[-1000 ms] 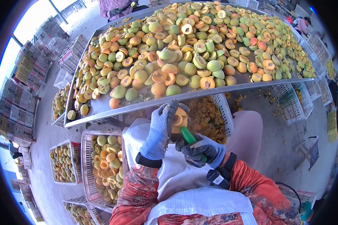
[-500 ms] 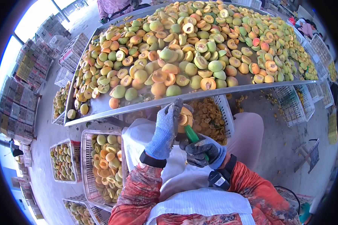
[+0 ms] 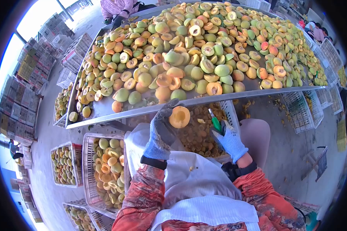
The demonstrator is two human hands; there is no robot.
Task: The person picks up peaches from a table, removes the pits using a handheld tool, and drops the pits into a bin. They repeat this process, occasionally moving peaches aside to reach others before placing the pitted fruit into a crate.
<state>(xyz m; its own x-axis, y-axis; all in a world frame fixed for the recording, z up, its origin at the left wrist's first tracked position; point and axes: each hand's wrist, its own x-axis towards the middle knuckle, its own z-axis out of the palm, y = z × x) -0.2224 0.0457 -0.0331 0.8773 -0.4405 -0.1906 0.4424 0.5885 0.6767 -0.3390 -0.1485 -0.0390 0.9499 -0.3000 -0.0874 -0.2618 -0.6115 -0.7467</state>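
Observation:
My left hand point(image 3: 160, 133), in a blue and grey glove, holds a peach half point(image 3: 179, 117) with its hollowed cut face toward me, just below the table's front edge. Farther right, my right hand point(image 3: 230, 139), also gloved, grips a green-handled tool point(image 3: 216, 122) with a short metal tip pointing up and away. The tool is apart from the peach half. A small orange-yellow piece point(image 3: 201, 121) shows between the hands, above a white crate point(image 3: 230, 111) of pits and scraps.
A metal-rimmed table point(image 3: 204, 99) heaped with halved peaches point(image 3: 173, 57) spans the front. At my left stand crates of peach halves, one crate point(image 3: 87, 169) close to my leg. More crates point(image 3: 297, 109) sit at the right. A person point(image 3: 117, 9) is across the table.
My right hand has moved right and up, drawing the tool away from the peach half. My left hand has shifted slightly left, and the peach's hollow now faces me.

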